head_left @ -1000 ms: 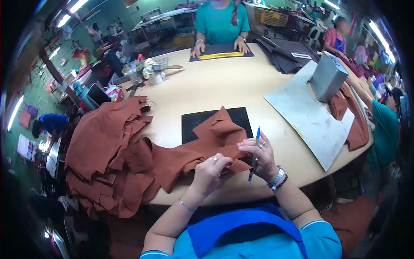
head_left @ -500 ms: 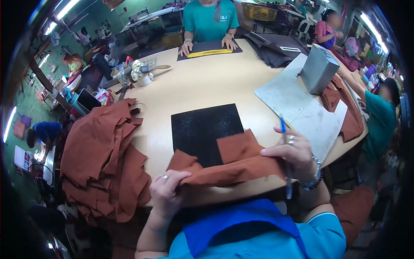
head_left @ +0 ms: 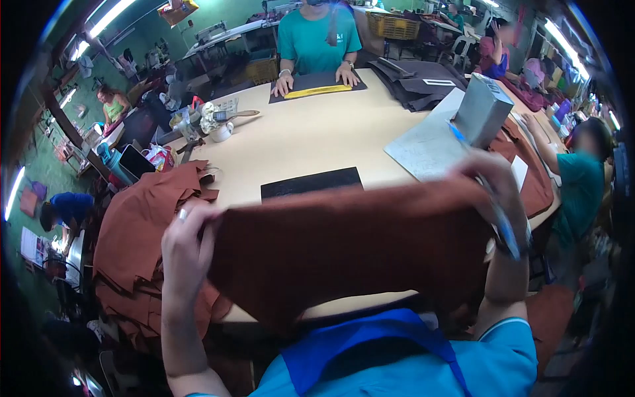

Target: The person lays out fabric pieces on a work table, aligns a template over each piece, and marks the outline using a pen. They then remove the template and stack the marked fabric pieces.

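A reddish-brown fabric piece (head_left: 350,248) is stretched between my two hands, raised above the near edge of the table. My left hand (head_left: 187,245), with a ring on a finger, pinches its left corner. At the upper right end, my right hand (head_left: 489,182) grips the fabric, somewhat blurred by motion. A blue pen (head_left: 507,235) is also tucked in the right hand, with its other end sticking out above. Beyond the fabric lies a flat black sheet (head_left: 311,184), its near part hidden by the fabric. Left of my left hand is a heap of similar brown pieces (head_left: 142,231).
Across the table (head_left: 311,142) a co-worker's hands rest on a dark panel with a yellow strip (head_left: 319,92). A metal block (head_left: 485,109) stands on a grey board (head_left: 417,149) at right. A brush (head_left: 238,114) and white cup (head_left: 221,132) are at left. Dark sheets (head_left: 417,83) lie at the back.
The fabric has been lifted off the black sheet and spread out, now hanging in front of it. My hands have moved up and farther apart, both keeping hold.
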### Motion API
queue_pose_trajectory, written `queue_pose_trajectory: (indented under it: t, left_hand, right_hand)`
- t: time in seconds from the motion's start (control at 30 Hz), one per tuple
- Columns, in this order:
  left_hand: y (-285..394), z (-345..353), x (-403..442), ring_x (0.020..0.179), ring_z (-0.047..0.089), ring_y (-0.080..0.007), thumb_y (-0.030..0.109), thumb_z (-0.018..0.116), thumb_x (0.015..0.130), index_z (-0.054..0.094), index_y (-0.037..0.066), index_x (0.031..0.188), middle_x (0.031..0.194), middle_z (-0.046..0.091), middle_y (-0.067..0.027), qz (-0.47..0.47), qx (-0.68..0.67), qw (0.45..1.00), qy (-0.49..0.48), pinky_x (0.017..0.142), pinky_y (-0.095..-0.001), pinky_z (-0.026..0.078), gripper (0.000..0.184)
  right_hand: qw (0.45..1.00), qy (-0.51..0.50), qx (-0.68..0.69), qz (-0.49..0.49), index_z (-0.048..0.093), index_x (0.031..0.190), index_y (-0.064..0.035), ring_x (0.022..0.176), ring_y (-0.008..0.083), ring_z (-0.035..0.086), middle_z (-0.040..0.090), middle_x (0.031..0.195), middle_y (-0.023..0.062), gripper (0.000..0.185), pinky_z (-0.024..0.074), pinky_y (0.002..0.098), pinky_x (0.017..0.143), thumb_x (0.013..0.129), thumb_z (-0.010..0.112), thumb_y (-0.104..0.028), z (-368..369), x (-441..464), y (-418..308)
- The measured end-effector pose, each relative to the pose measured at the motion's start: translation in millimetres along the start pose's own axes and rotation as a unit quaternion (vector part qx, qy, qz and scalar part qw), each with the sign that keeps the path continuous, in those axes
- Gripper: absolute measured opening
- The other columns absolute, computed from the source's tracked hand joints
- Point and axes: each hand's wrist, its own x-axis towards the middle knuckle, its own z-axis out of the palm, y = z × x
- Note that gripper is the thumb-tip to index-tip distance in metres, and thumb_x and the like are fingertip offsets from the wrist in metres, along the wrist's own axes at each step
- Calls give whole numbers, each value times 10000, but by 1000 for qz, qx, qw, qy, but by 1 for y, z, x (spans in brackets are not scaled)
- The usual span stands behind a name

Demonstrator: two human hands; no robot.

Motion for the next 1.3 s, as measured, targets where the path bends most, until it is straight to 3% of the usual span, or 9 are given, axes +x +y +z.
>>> queue_pose_trajectory:
  t: [0.17,0.23,0.3,0.37,0.43,0.57,0.77,1.1,1.3]
  left_hand:
    - [-78,65,120,879,652,-361,318,581,904,708,79,938,895,681,-174,-53,154,985,-55,797,-454,512,273]
    - [-110,82,175,821,684,-314,227,606,898,713,65,981,924,708,-165,39,97,991,85,745,-383,524,211]
    - [-83,58,208,815,704,-176,211,633,908,710,48,1013,897,725,-121,-47,-78,982,167,756,-314,540,208]
    - [-48,38,212,862,677,-105,153,636,931,698,19,1055,906,723,-75,47,-236,934,263,766,-254,523,192]
    - [-32,31,197,894,680,-134,136,625,947,689,15,1068,941,720,-67,86,-231,920,303,786,-271,526,182]
    - [-35,59,121,978,668,-216,41,581,956,661,7,994,1035,695,-116,266,-92,903,326,864,-301,507,95]
    - [-78,175,-50,1019,653,-296,115,534,983,648,-19,1062,1070,681,-170,-47,-249,967,-2,907,-369,500,192]
    - [-27,147,-135,1016,644,-317,83,505,968,654,-15,1006,1055,675,-169,-111,-191,969,-110,898,-369,497,182]
    - [-11,148,-167,910,556,-150,85,551,961,602,8,1151,1217,602,-83,-247,-396,882,-64,794,-290,461,212]
  right_hand:
    - [983,-61,-171,-22,631,913,-35,726,334,593,589,757,177,181,463,398,656,774,674,-144,15,120,117]
    - [959,102,-255,-63,654,922,-32,707,211,638,656,804,171,169,501,337,667,792,663,-138,4,158,124]
    - [962,220,-149,-69,666,1085,-37,855,139,638,689,941,45,184,494,291,800,912,604,-42,-13,173,114]
    - [932,286,-18,-221,666,1004,-62,933,152,638,691,975,54,738,486,322,858,898,388,-737,-23,171,106]
    - [944,291,-76,-137,656,1095,-39,929,142,635,679,1020,50,319,491,293,837,933,496,-263,-30,139,100]
    - [946,237,-74,-209,668,1099,-96,915,148,665,695,1017,78,257,503,283,792,858,648,-8,1,67,115]
    - [990,94,-86,-55,664,1021,-46,797,266,686,696,875,118,313,529,324,703,732,643,71,98,-60,170]
    - [981,-28,-191,-27,666,909,-107,777,203,635,709,906,28,196,449,347,726,767,581,-2,112,-144,131]
    - [934,57,-293,198,653,1116,-39,950,358,645,686,1003,180,600,506,404,822,718,816,-458,43,-182,144]
